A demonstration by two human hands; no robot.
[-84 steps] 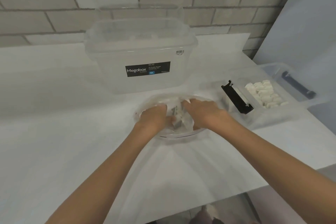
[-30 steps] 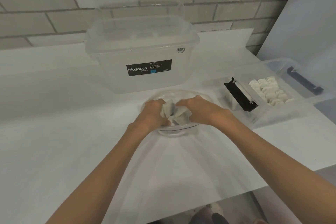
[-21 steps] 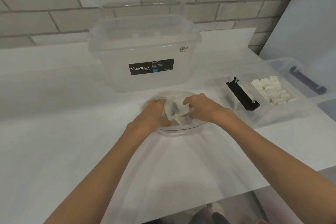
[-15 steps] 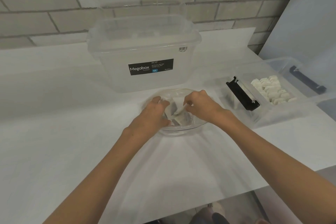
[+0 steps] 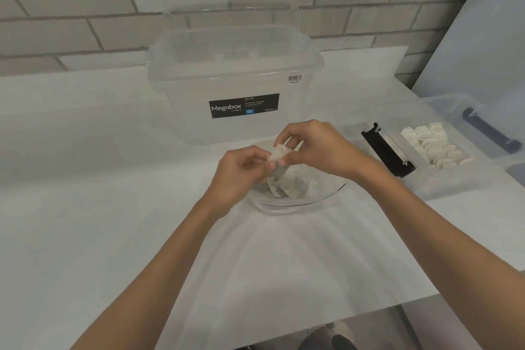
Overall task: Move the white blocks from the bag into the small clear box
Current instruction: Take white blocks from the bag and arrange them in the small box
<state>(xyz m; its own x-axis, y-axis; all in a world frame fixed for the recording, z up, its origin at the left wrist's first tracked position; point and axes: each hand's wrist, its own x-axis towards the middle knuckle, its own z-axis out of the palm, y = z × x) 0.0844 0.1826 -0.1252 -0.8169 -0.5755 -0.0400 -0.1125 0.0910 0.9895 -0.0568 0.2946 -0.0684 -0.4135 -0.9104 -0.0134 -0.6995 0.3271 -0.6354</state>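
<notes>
Both your hands hover just above the glass bowl (image 5: 284,205), forearms reaching in from its near side across the white table (image 5: 85,236). Your left hand (image 5: 241,172) sits over the bowl's left rim, fingers curled inward, pinching the left end of a small clear bag (image 5: 279,153). Your right hand (image 5: 318,148) is over the bowl's far rim, wrist bent, thumb and forefinger pinching the bag's upper right corner. The bag hangs between them above the bowl's middle, its pale contents too blurred to make out singly. More bags (image 5: 294,183) lie inside the bowl. Right of the bowl stands the small clear box (image 5: 449,179), open, with white blocks (image 5: 434,145) heaped inside. Behind the bowl stands a lidded Megabox tub (image 5: 233,71)
</notes>
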